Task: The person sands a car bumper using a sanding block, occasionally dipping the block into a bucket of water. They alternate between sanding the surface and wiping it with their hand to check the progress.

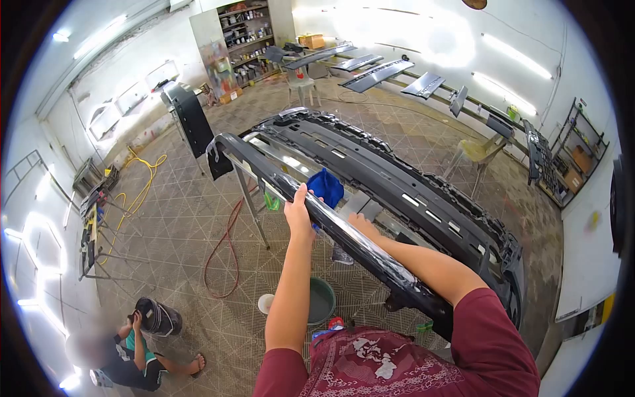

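Observation:
A long, glossy black car bumper (357, 235) runs diagonally in front of me, bright reflections along its top. My left hand (299, 215) is closed around its near edge, with a crumpled blue cloth (325, 188) bunched at the fingers on the far side. Another bit of blue shows below the bumper beside that hand. My right forearm reaches across the bumper, and my right hand (362, 225) is curled at its far edge, fingertips partly hidden. Just beyond lies a larger matte black bumper (397, 178) with rectangular slots.
A green tub (321, 301) stands on the floor below me. At lower left a person (122, 357) sits by a black bucket (158, 317). A red hose (225, 255) and a yellow cord (135, 205) lie on the floor. Painted panels (377, 76) rest along the back.

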### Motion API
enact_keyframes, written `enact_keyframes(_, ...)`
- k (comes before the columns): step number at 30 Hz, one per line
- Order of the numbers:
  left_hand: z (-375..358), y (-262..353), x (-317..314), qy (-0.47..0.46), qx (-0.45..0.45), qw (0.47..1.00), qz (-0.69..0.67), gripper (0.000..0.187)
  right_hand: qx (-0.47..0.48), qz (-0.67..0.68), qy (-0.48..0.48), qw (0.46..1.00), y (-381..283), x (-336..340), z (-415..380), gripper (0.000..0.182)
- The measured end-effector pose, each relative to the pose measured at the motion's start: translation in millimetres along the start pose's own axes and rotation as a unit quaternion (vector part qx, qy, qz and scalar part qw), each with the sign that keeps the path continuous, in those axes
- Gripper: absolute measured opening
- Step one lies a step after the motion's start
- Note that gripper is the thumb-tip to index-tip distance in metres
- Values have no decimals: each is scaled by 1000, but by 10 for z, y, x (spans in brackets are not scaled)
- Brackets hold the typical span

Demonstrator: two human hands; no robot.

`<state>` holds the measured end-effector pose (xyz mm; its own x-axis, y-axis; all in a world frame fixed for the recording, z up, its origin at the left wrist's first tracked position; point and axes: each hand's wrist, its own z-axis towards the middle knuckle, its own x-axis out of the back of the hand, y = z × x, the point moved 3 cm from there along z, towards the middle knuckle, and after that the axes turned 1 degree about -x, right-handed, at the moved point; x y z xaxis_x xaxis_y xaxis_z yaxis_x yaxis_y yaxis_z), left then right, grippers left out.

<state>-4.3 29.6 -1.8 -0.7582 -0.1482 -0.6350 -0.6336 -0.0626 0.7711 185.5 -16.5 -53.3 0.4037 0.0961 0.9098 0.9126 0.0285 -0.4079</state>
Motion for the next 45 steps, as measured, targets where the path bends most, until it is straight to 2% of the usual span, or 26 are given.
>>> enact_keyframes(2, 32, -65, -16, 11, 12, 1000, -12, 44, -15, 63, -57, 996, 12, 1, 54, 47)
enact_keyframes(5, -63, 84, 19, 21, 29, 999, 10, 41, 46, 79, -44, 995, 118, -431, 264, 45)
enact_keyframes(6, -86, 42, 0, 30, 30, 999, 10, 39, 70, 50, 1, 996, 120, -382, 194, 43)
enact_keyframes(7, -108, 34, 13, 31, 26, 999, 11, 39, 74, 51, 0, 996, 81, -410, 115, 43)
enact_keyframes(9, -100, 34, 35, 36, 38, 998, 18, 41, 46, -19, 137, 989, -16, -317, -11, 39)
enact_keyframes(10, -97, 34, 58, 37, 33, 999, 19, 41, 50, -17, 139, 989, -60, -260, -53, 39)
enact_keyframes(12, -101, 5, 91, 21, 51, 998, 6, 46, -19, -51, 102, 993, -59, -204, -81, 37)
enact_keyframes(15, -108, -12, 104, 4, 53, 999, 11, 51, -41, -18, 79, 996, -17, -138, 3, 37)
enact_keyframes(18, -122, -17, 99, 15, 48, 998, 22, 53, -59, 54, 71, 994, -6, -151, 37, 37)
enact_keyframes(21, -101, -33, 130, 14, 55, 998, 16, 52, -38, 4, 101, 994, -44, -138, -13, 37)
enact_keyframes(22, -98, -24, 114, 26, 54, 998, 26, 51, -36, 5, 102, 994, -26, -94, -20, 37)
enact_keyframes(24, -73, 8, 58, 45, 32, 998, 36, 47, -2, 127, 15, 992, -23, 55, 51, 43)
enact_keyframes(25, -54, 18, 36, 43, 29, 998, 34, 47, 0, 125, 18, 992, -83, 226, -13, 43)
enact_keyframes(27, -49, 56, 1, 39, -30, 997, 59, 44, 26, 153, 113, 981, -208, 590, -179, 49)
enact_keyframes(30, -33, 180, -97, 15, -3, 997, 75, 39, 102, 132, 176, 970, -338, 1279, -56, 49)
enact_keyframes(31, -154, 276, -204, 10, 13, 996, 85, 39, 162, 106, 205, 959, -378, 1493, 58, 47)
enact_keyframes(32, -59, 265, -195, 16, 25, 996, 86, 37, 163, 88, 202, 962, -554, 1893, -117, 40)
enact_keyframes(33, -157, 348, -340, 13, -1, 995, 103, 34, 160, 87, 200, 963, -663, 2210, -158, 36)
enact_keyframes(34, -57, 332, -324, -13, 12, 996, 93, 33, 198, 4, 197, 960, -766, 2477, -176, 40)
enact_keyframes(35, 248, 249, -206, -48, 25, 993, 109, 33, 207, -70, 231, 948, -831, 2542, 187, 34)
enact_keyframes(36, 337, 269, -231, -56, 67, 986, 139, 37, 191, -78, 225, 952, -979, 2847, 72, 24)
enact_keyframes(37, 349, 271, -235, -105, 128, 978, 125, 47, 181, -121, 204, 954, -1053, 3074, 23, 24)
enact_keyframes(38, -118, 322, -560, -146, 125, 978, 79, 43, 172, -187, 163, 953, -1109, 3186, -43, 25)
enact_keyframes(39, -197, 323, -655, -159, 133, 974, 89, 42, 162, -239, 123, 949, -1085, 3225, 27, 25)
enact_keyframes(42, -131, 344, -637, -125, 118, 977, 123, 40, 169, -366, 39, 914, -1163, 3295, 6, 28)
enact_keyframes(45, -39, 304, -557, -74, 89, 982, 148, 39, 172, -435, 66, 881, -1235, 3586, -72, 30)
